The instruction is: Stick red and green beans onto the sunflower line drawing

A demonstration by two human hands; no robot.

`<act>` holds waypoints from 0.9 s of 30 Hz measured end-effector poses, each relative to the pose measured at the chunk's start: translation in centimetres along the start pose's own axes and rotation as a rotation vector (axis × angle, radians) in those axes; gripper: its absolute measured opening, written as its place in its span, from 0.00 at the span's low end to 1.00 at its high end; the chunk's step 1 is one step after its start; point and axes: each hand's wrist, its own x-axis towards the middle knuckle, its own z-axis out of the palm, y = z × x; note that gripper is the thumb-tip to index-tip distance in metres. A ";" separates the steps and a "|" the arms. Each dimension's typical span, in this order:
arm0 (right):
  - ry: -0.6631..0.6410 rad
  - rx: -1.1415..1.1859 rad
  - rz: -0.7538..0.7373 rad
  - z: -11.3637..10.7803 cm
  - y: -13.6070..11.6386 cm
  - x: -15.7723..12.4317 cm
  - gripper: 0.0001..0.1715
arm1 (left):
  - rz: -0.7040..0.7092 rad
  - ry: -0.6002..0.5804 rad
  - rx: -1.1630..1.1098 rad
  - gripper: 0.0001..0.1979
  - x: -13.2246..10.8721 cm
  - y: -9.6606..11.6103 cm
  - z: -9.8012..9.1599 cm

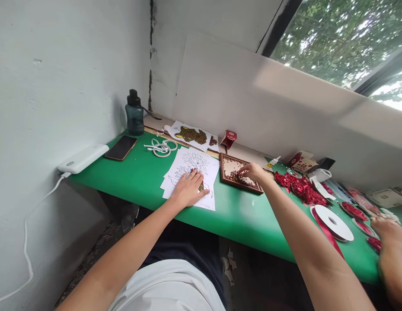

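My left hand (pixel 189 190) lies flat, fingers spread, on a white sheet with a line drawing of flowers (pixel 196 159). Small red and gold-brown beads (pixel 201 186) show on the drawing beside its fingers. Other sheets lie beneath this one. My right hand (pixel 252 172) reaches into a shallow wooden tray (pixel 224 176), its fingertips bent together among small dark beads (pixel 236 176). Whatever is between those fingertips is too small to make out.
Behind the sheets lies a bead-covered picture (pixel 191 135). A phone (pixel 121 148), coiled cable (pixel 161 147) and bottle (pixel 135 114) stand left. Glue (pixel 273 162), red ribbon pieces (pixel 304 190) and a ribbon spool (pixel 333 222) lie right. Another person's arm (pixel 394 255) rests at the far right.
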 end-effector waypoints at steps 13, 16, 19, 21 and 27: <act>-0.073 0.101 -0.006 1.0 -1.6 -0.3 0.07 | -0.007 -0.003 -0.016 0.41 -0.1 0.0 -0.2; -0.027 0.197 -0.013 0.9 -1.4 -0.6 0.06 | -0.006 0.012 -0.044 0.40 -0.2 0.0 -0.3; 0.068 0.425 -0.002 0.9 -0.7 -0.7 0.14 | -0.009 0.019 -0.065 0.39 -0.1 0.0 -0.3; 0.141 0.733 0.046 0.8 -0.2 -0.6 0.16 | -0.011 0.019 -0.067 0.38 0.0 -0.1 -0.3; 0.143 1.130 0.121 0.1 0.3 -0.9 0.14 | -0.026 0.014 -0.066 0.38 -0.1 0.0 -0.5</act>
